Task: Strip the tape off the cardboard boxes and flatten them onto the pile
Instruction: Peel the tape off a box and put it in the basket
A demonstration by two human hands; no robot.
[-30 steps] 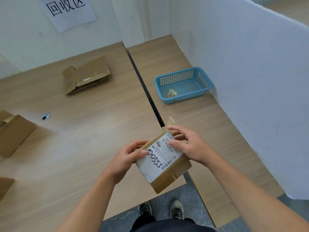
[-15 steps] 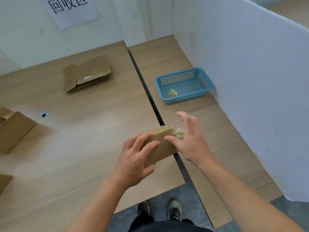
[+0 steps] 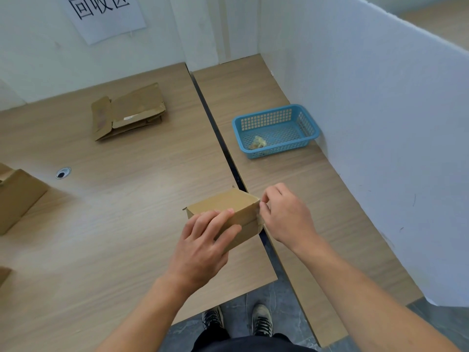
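Note:
A small brown cardboard box (image 3: 225, 203) stands on the wooden table near the front edge, by the gap between the two tabletops. My left hand (image 3: 203, 242) grips its near side, fingers laid over the top. My right hand (image 3: 284, 214) pinches clear tape (image 3: 260, 215) at the box's right edge. A pile of flattened boxes (image 3: 129, 110) lies at the back of the left tabletop.
A blue plastic basket (image 3: 308, 128) with a wad of tape in it sits on the right tabletop against the white partition. More cardboard boxes (image 3: 17, 196) stand at the left edge. A cable hole (image 3: 62, 172) is in the left tabletop.
The box was turned so its white label faces away and was set down on the table. My right hand opened, then came back to pinch tape at the box's right edge.

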